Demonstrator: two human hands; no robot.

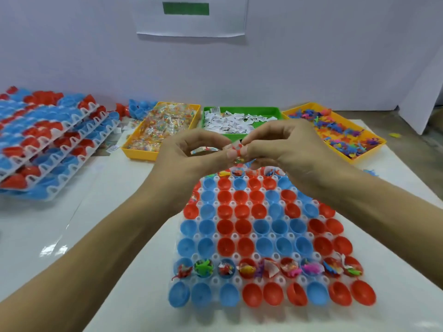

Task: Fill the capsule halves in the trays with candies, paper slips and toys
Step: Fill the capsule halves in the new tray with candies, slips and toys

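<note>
Red and blue capsule halves [261, 226] fill a translucent white tray [236, 280]. At the counter's far edge sit a yellow bin [134, 149] of multicoloured candies, a green bin [239, 109] of white slips (black print), and an orange-yellow bin [374, 144] of bright mixed-colour toys.

Quick count of what's out on the table [124, 236]: three supply bins at the back, one yellow bin of wrapped candies [161, 130], one green bin of paper slips [239, 119], and one more yellow bin of little plastic toys [340, 133]. One white capsule tray [271, 236] up front, nine cups across in the near rows. The nearest row has nine empty halves, three blue then three red, one blue, two red. The row behind has all nine filled. Two hands [191, 149] in view. The stack of loaded trays [48, 140] on the left looks like four or so, hard to tell.
</note>
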